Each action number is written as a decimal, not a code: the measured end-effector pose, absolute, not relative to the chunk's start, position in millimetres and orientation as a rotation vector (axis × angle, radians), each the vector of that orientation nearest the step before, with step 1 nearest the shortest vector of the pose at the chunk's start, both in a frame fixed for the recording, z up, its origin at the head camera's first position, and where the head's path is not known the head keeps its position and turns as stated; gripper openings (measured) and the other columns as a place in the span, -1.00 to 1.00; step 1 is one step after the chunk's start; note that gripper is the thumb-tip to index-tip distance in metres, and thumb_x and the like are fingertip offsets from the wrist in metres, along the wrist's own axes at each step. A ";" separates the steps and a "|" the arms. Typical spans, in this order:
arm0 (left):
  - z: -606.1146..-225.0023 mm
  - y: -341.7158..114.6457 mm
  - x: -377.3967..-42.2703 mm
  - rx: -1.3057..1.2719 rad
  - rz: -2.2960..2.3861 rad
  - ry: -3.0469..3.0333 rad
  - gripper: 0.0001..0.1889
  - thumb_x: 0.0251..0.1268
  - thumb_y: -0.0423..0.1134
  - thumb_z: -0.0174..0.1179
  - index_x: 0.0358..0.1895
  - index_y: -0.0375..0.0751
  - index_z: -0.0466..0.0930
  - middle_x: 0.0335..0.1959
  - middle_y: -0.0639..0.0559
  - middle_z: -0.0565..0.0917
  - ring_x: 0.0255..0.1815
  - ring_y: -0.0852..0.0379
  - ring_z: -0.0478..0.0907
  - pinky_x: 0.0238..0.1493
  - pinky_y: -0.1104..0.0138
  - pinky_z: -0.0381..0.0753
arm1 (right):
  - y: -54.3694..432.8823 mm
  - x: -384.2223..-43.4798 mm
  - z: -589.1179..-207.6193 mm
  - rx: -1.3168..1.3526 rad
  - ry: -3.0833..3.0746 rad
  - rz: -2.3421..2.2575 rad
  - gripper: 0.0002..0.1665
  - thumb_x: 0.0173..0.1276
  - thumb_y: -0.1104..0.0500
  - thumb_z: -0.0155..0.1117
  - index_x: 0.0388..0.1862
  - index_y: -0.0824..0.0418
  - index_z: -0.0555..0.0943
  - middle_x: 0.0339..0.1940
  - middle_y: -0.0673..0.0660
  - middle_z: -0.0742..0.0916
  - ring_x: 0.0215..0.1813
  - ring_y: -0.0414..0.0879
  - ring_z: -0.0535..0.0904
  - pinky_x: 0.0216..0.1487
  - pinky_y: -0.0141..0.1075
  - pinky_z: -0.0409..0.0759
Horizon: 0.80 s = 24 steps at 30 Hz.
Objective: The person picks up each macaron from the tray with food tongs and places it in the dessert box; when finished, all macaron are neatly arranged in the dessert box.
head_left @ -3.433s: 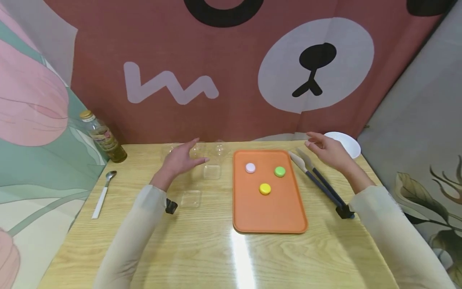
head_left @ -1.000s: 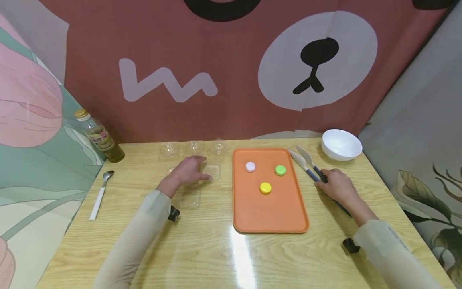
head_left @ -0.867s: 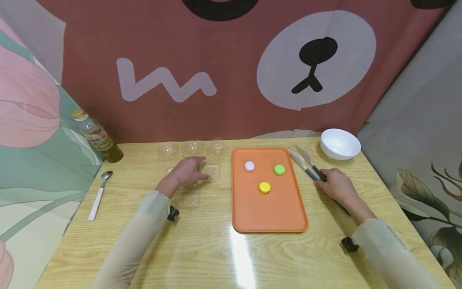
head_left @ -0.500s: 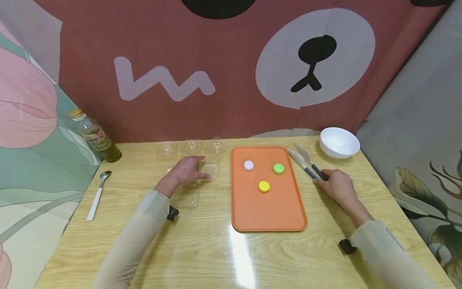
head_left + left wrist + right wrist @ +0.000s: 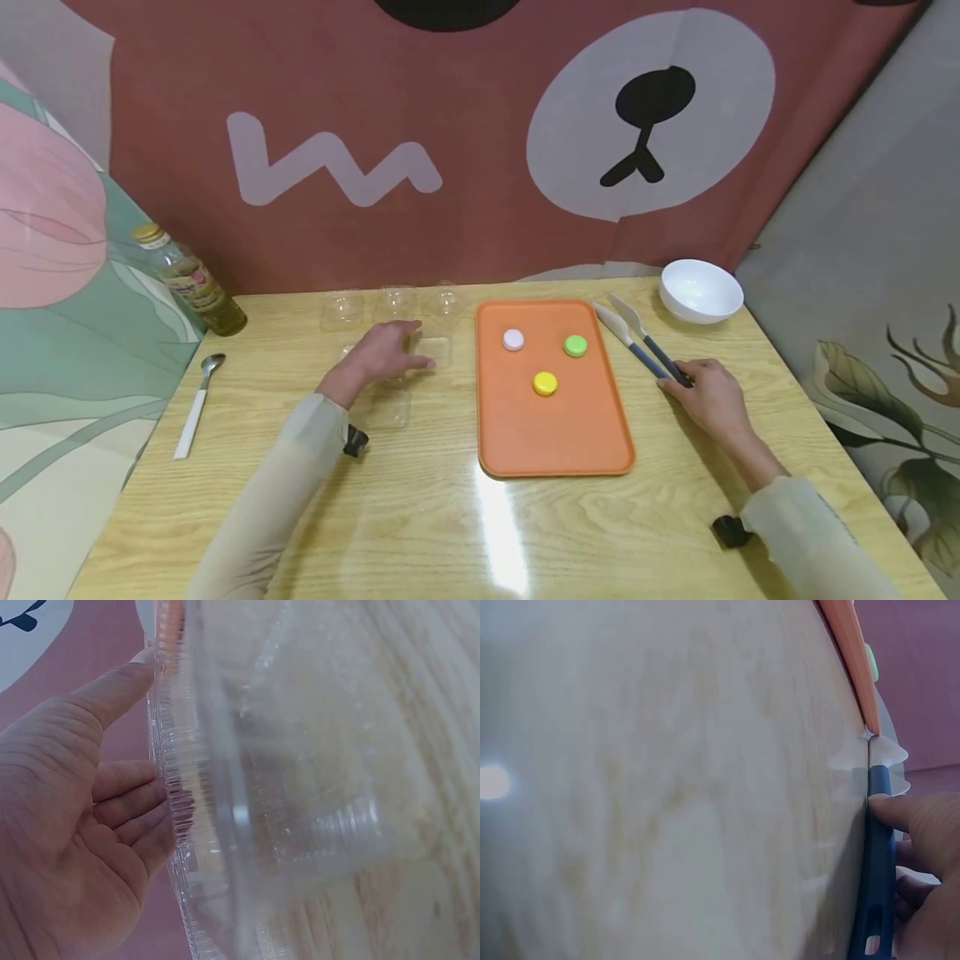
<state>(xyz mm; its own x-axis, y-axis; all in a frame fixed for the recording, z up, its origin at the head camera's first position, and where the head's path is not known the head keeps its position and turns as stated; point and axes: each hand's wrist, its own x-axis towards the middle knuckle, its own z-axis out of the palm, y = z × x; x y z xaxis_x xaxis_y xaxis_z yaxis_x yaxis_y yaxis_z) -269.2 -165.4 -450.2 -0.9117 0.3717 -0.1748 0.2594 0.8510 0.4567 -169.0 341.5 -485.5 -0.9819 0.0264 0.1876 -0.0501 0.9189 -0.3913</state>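
Note:
My right hand [image 5: 712, 400] holds tongs [image 5: 652, 360] by their dark blue arms, thumb on one side and fingers on the other. In the right wrist view the thumb lies on the blue handle [image 5: 880, 855], below a pale scalloped tip [image 5: 887, 751]. The tongs' tips are parted, just right of the orange tray [image 5: 555, 437]. My left hand [image 5: 378, 352] reaches over clear plastic boxes [image 5: 387, 407], thumb and fingers spread apart. In the left wrist view its fingertips are right at the ribbed rim of a clear box [image 5: 300, 825].
On the tray lie pink [image 5: 513, 339], green [image 5: 575, 346] and yellow [image 5: 545, 383] round pieces. A white bowl [image 5: 701, 292] stands back right. More clear domed containers [image 5: 395, 304] line the back edge. A spoon [image 5: 197, 408] and an oil bottle [image 5: 197, 287] are at left.
My right hand has come down from near the bowl onto the tongs and grips them. My left hand has lowered slightly over the boxes. The view has shifted a little.

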 end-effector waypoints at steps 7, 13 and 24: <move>-451.4 -164.4 -268.8 0.488 0.651 2.754 -0.08 0.20 0.14 0.43 0.53 -0.26 0.29 0.50 -0.21 0.41 0.52 -0.19 0.33 0.50 -0.03 0.36 | 342.7 -168.2 -486.6 -0.043 -2.879 0.613 -0.50 0.33 0.04 0.42 0.09 0.40 0.69 -0.06 0.49 0.75 -0.03 0.43 0.65 -0.06 0.24 0.54; -452.3 -165.0 -268.5 0.478 0.649 2.758 -0.08 0.20 0.15 0.43 0.52 -0.25 0.30 0.49 -0.20 0.42 0.52 -0.19 0.34 0.49 -0.04 0.39 | 344.0 -167.7 -481.3 -0.054 -2.894 0.584 -0.46 0.34 0.00 0.40 0.12 0.38 0.68 -0.05 0.49 0.75 -0.09 0.45 0.68 -0.15 0.23 0.56; -450.6 -166.1 -268.7 0.465 0.653 2.760 -0.08 0.20 0.16 0.42 0.53 -0.23 0.28 0.50 -0.19 0.41 0.51 -0.17 0.35 0.49 -0.04 0.38 | 347.2 -169.1 -470.8 -0.098 -2.894 0.593 -0.46 0.36 0.00 0.39 0.14 0.38 0.67 -0.07 0.48 0.76 -0.11 0.40 0.68 -0.18 0.18 0.56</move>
<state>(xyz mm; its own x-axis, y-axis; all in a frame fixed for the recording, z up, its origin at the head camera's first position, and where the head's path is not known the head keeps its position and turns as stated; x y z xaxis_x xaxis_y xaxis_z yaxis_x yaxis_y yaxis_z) -268.7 -166.1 -450.6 -0.9130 0.3653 -0.1817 0.2452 0.8472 0.4713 -169.1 347.2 -470.8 -0.9806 0.1014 0.1679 0.0272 0.9181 -0.3955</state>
